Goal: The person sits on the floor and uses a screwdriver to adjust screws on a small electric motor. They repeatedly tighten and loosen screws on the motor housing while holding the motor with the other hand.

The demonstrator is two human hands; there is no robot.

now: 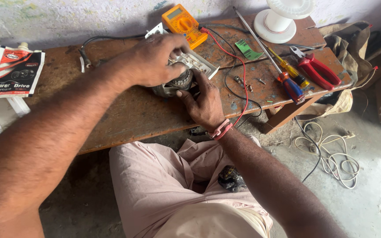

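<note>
I see left hand (157, 59) grip closed over small motor (175, 83) mid-bench (133, 114) | right hand (203, 103) fingers pinch its front | red-white-black pouch (12, 72) far left | green tag (247, 49) beside yellow multimeter (184, 24)

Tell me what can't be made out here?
Head view only:
- Motor part: mostly hidden under the left hand and right hand.
- White spool: top cut off by the frame edge.
- Small screws on the bench: too small to tell the type.
- Dark object on the lap: too shadowed to identify.
</note>
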